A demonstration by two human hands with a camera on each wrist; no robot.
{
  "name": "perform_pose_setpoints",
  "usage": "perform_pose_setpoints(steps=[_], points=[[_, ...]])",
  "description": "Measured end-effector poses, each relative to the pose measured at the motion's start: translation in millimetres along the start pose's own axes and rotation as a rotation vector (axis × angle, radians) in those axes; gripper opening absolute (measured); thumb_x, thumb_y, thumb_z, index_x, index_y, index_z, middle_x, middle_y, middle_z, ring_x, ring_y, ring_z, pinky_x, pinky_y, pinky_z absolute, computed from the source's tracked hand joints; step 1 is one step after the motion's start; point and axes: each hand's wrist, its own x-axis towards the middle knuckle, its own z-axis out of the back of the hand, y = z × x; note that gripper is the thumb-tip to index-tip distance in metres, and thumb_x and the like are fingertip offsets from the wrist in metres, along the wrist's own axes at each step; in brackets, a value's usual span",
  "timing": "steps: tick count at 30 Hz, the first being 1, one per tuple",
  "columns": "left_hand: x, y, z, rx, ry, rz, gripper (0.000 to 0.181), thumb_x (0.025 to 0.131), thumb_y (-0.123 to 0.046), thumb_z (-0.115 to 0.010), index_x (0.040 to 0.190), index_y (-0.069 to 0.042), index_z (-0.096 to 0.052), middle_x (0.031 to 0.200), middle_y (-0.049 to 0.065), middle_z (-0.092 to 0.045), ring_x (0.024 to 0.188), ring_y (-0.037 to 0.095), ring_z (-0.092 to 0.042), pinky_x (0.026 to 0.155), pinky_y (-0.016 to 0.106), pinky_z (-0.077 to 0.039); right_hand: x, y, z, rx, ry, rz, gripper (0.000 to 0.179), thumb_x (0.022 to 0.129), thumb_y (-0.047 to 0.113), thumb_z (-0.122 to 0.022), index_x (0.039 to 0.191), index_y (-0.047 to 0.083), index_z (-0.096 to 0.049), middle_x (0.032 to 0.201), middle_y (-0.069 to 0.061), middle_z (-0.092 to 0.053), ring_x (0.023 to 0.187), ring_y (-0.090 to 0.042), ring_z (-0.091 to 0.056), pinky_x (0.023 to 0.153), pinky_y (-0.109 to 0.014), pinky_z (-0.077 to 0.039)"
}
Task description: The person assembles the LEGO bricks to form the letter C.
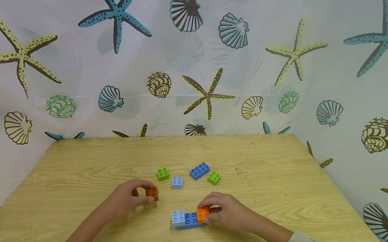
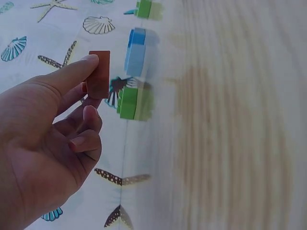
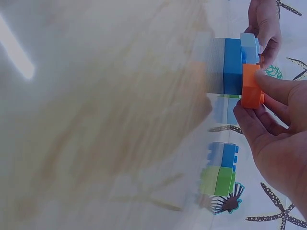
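Observation:
My left hand [image 1: 128,197] pinches a reddish-brown building brick [image 1: 152,194] between thumb and fingers; in the left wrist view the brick [image 2: 100,75] is seen side-on. On the table, my right hand [image 1: 225,210] pinches an orange brick [image 1: 203,214] at the right end of a long blue brick [image 1: 191,219]. A light blue brick [image 1: 178,218] sits on the left end of that blue brick, with bare blue studs between the two. In the right wrist view the orange brick [image 3: 251,86] lies against the blue brick's top and juts past its end.
Beyond the hands lie loose bricks on the wooden table [image 1: 113,156]: a green one [image 1: 163,174], a light blue one [image 1: 177,182], a long blue one [image 1: 199,170] and another green one [image 1: 214,177]. A cloth printed with starfish and shells [image 1: 160,58] hangs behind the table.

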Motion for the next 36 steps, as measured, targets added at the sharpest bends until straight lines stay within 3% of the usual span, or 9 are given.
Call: perform_pose_setpoints(steps=[9,18,25,36], points=[[-11.9,-26.8,-16.5,0.007,0.017,-0.063,0.045,0.088,-0.043,-0.077,0.123,-0.016,-0.069,0.117,0.005,-0.065,0.077,0.019,-0.049,0.059,0.028,-0.044,-1.4,2,0,-0.012,-0.004,0.004,0.031,0.09,0.009,-0.075,0.12,0.016,-0.072,0.12,0.005,-0.064,0.11,-0.009,-0.06,0.099,-0.026,-0.052],[-20.5,-44.1,-33.3,0.025,0.052,-0.09,0.039,0.088,-0.043,-0.077,0.119,-0.021,-0.07,0.111,-0.002,-0.064,0.082,0.018,-0.05,0.061,0.027,-0.044,-0.2,2,0,-0.015,-0.008,0.017,0.03,0.09,0.009,-0.075,0.12,0.012,-0.072,0.121,0.0,-0.065,0.112,-0.014,-0.06,0.099,-0.032,-0.052],[-19.8,-51.0,-41.9,0.078,0.058,-0.125,0.036,0.087,-0.043,-0.077,0.117,-0.024,-0.071,0.105,-0.007,-0.064,0.081,0.014,-0.051,0.065,0.025,-0.045,0.5,1,0,-0.005,-0.006,0.03,0.028,0.091,0.008,-0.075,0.119,0.011,-0.072,0.12,0.0,-0.065,0.111,-0.013,-0.06,0.098,-0.03,-0.053],[-17.9,-53.6,-51.3,0.088,0.086,-0.087,0.035,0.086,-0.045,-0.078,0.115,-0.028,-0.07,0.104,-0.01,-0.064,0.076,0.013,-0.051,0.062,0.027,-0.044,1.7,0,0,-0.001,-0.004,0.022,0.028,0.09,0.008,-0.075,0.118,0.011,-0.073,0.119,0.0,-0.065,0.11,-0.012,-0.06,0.098,-0.029,-0.053]])
